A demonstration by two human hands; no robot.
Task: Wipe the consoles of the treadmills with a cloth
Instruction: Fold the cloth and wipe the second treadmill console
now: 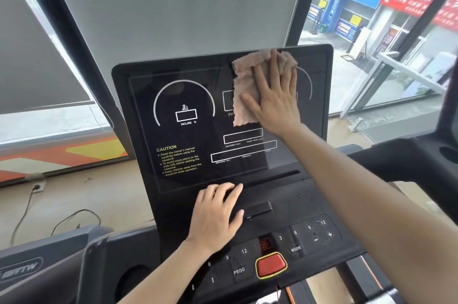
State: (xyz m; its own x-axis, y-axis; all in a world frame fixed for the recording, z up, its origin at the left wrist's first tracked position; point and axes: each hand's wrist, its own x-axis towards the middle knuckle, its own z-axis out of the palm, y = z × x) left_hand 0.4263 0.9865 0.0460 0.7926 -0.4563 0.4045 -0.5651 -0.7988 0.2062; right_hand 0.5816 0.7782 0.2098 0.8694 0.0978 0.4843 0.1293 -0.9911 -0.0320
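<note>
Cloth (243, 75) at console (141, 95) top edge

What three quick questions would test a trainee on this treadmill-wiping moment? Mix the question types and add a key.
1. True or false: the right hand presses the cloth flat against the upper part of the console screen.
2. The left hand rests on: A the cloth; B the ledge below the screen; C nothing, it hangs free.
3. Fill in: the label under the arc gauge left of the cloth reads ____ %.

Key: 1 true; 2 B; 3 INCLINE.
</note>
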